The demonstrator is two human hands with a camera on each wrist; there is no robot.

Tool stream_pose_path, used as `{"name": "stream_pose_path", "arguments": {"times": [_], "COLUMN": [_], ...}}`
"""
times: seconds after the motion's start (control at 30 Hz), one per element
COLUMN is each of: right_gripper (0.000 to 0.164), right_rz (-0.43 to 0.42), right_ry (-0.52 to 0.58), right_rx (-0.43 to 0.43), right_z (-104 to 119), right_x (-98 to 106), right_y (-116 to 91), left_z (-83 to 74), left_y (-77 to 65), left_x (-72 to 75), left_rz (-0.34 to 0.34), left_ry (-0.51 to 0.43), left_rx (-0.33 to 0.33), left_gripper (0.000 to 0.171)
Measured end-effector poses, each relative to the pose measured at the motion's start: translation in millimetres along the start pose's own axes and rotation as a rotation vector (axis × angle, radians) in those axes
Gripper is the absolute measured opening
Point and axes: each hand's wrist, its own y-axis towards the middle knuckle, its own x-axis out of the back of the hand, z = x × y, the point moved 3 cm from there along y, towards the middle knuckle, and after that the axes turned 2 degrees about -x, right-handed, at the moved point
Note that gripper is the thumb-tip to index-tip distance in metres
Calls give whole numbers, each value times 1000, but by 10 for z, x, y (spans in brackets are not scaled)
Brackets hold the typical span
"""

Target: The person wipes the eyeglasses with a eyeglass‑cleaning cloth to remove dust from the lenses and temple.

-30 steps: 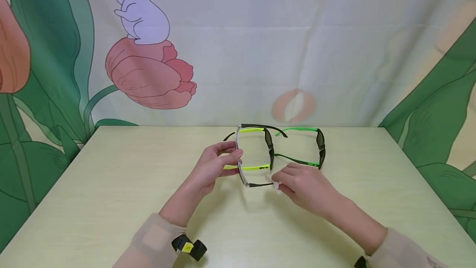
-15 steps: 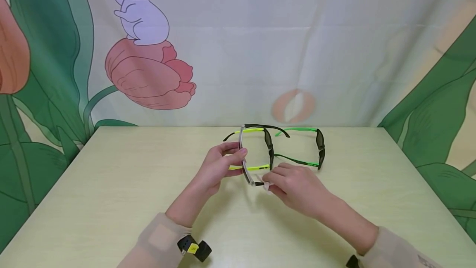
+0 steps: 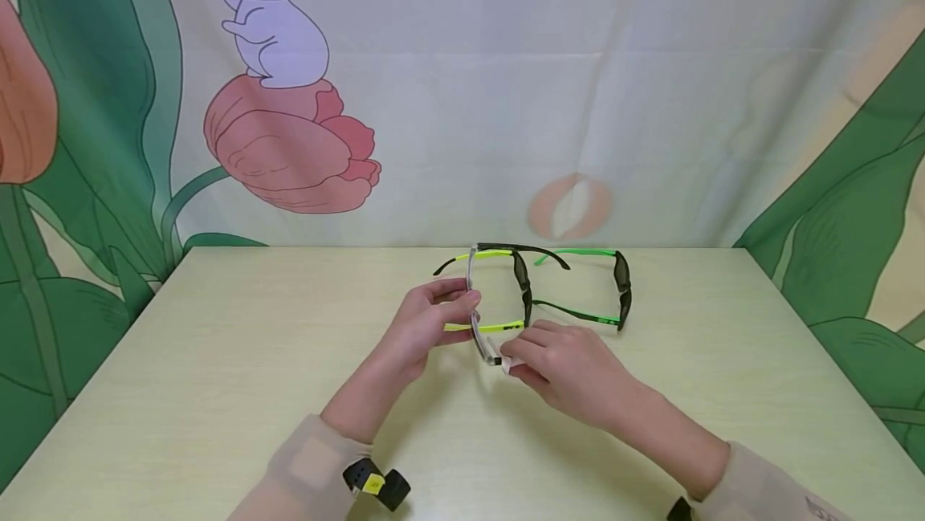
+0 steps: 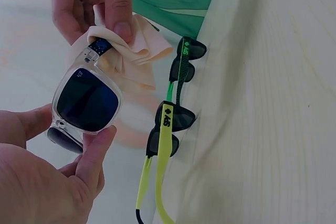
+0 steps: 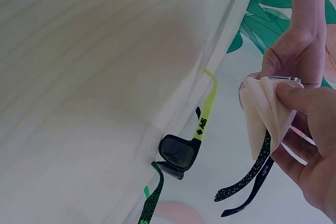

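My left hand (image 3: pixel 412 332) grips a pair of sunglasses by the middle of its clear frame, thumb on one side and fingers on the other. In the left wrist view, the sunglasses (image 4: pixel 86 100) show dark lenses and a dark, speckled temple. My right hand (image 3: pixel 574 368) pinches a pale cream cloth (image 4: pixel 134 51) folded around that temple, close to the hinge. Below the cloth in the right wrist view, the two temple tips (image 5: pixel 244 184) stick out. The held pair is above the table, in front of the yellow sunglasses in the head view.
Sunglasses with yellow temples (image 3: pixel 522 280) stand on the table (image 3: pixel 217 360) just behind my hands. To their right is a pair with green temples (image 3: pixel 623 288). A printed curtain (image 3: pixel 462 103) hangs along the table's back edge.
My right hand has slid the cloth leftward along the temple, from near its tip to the hinge. My left hand and the clear-framed sunglasses have shifted slightly right.
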Motion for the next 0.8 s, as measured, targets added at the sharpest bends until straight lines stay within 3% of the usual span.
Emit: {"name": "stream_pose_path", "arguments": {"times": [0.23,0.8], "right_gripper": [16,25], "right_rz": [27,-29], "right_ry": [10,33], "right_rx": [-18,-79], "right_z": [-34,-272], "right_x": [41,185], "right_y": [-43,-250], "left_z": [-28,-85], "left_y": [-11,-30], "left_x": [53,187], "left_rz": [21,47], "left_ry": [18,23], "left_rx": [1,16], "left_gripper": [46,47]}}
